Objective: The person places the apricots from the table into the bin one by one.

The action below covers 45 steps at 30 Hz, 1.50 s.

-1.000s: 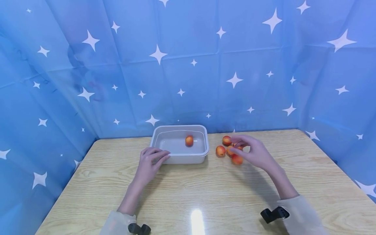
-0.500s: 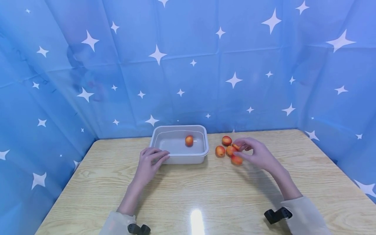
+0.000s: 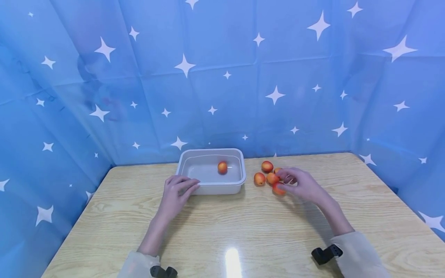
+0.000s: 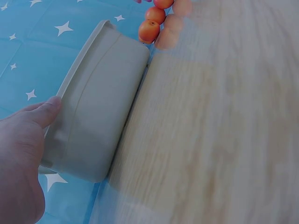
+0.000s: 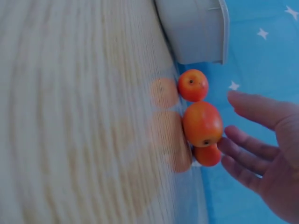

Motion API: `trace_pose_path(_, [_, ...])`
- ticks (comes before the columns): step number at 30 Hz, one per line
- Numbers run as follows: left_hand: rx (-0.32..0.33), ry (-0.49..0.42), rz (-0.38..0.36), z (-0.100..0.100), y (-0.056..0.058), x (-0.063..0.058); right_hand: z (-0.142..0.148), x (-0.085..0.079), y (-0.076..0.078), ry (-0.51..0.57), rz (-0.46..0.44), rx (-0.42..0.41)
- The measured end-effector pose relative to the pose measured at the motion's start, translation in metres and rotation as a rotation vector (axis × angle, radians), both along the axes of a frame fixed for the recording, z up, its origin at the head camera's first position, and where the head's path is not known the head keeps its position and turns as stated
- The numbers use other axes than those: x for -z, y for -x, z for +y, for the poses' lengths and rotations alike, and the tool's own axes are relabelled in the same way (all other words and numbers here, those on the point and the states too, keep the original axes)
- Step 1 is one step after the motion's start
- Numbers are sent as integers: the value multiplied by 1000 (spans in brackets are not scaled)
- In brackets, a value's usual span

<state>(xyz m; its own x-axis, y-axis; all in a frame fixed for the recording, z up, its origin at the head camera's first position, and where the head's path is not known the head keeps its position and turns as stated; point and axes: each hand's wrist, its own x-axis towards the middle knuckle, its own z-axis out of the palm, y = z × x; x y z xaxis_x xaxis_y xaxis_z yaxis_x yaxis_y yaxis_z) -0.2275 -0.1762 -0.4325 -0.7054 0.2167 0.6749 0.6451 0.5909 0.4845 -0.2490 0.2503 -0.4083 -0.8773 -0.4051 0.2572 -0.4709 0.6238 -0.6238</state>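
My left hand (image 3: 174, 195) holds the near left corner of a light grey plastic box (image 3: 217, 189), with the thumb on its outer wall in the left wrist view. Inside the box lies one small red-orange fruit (image 3: 222, 167). To the right of the box, several similar fruits sit in a loose cluster. Above its near side, my right hand (image 3: 300, 184) hovers with thumb and fingers apart. Its thumb tip is right at the nearest fruit (image 3: 278, 189), and the fingertips overlap a rear fruit (image 3: 277, 170). In the right wrist view, the fingertips come close to a large-looking fruit (image 5: 203, 123).
A pale wood-grain table (image 3: 208, 231) carries everything. Behind it hangs a blue curtain (image 3: 236, 96) with white stars, close to the table's far edge. Two other fruits, one at the left of the cluster (image 3: 259, 178) and one at the back (image 3: 267, 166), stand near the box.
My right hand has come down and slightly toward me, from above the back of the cluster to the nearest fruit. The left hand stays on the box. The view has shifted slightly.
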Motion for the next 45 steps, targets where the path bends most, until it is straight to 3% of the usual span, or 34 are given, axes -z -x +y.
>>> trace_pose_path(30, [-2, -13, -22, 1, -2, -1, 1, 4, 1, -79, -166, 17])
trace_pose_path(45, [-4, -15, -18, 1, -1, 0, -2, -3, -4, -55, -155, 33])
